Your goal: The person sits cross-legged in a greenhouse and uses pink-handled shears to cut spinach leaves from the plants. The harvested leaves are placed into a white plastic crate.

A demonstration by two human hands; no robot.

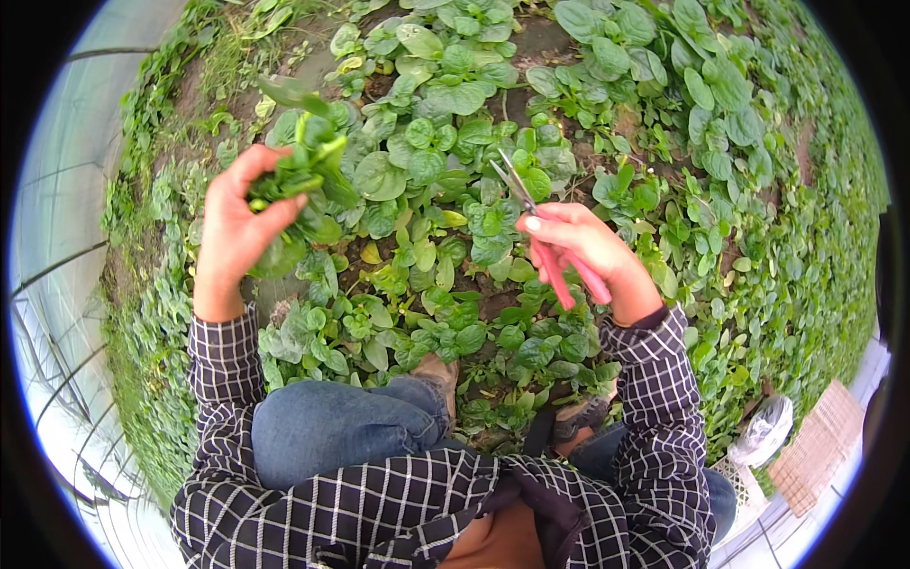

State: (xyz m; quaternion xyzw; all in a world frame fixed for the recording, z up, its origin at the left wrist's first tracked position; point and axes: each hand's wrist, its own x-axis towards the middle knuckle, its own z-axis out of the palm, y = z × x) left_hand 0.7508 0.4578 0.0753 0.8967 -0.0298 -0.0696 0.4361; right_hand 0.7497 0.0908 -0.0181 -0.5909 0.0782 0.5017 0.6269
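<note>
My left hand (245, 213), at the left over the plants, holds a bunch of cut leafy greens (309, 167) between thumb and fingers; some leaves stick out above and hang below. In my right hand (579, 238) is a pair of scissors (558, 263) with pink handles. Their narrow metal blades point up and to the left, slightly apart, over the leaves. Low, broad-leaved green plants (426, 163) grow between and beyond both hands, with bits of brown soil showing among them.
Dense plants (768, 284) continue to the right. A curved translucent greenhouse wall (71, 163) with dark ribs bounds the left. At lower right are a clear plastic bag (768, 430), a white openwork crate (739, 491) and a beige woven-looking panel (817, 448). My shoes (437, 377) are among the plants.
</note>
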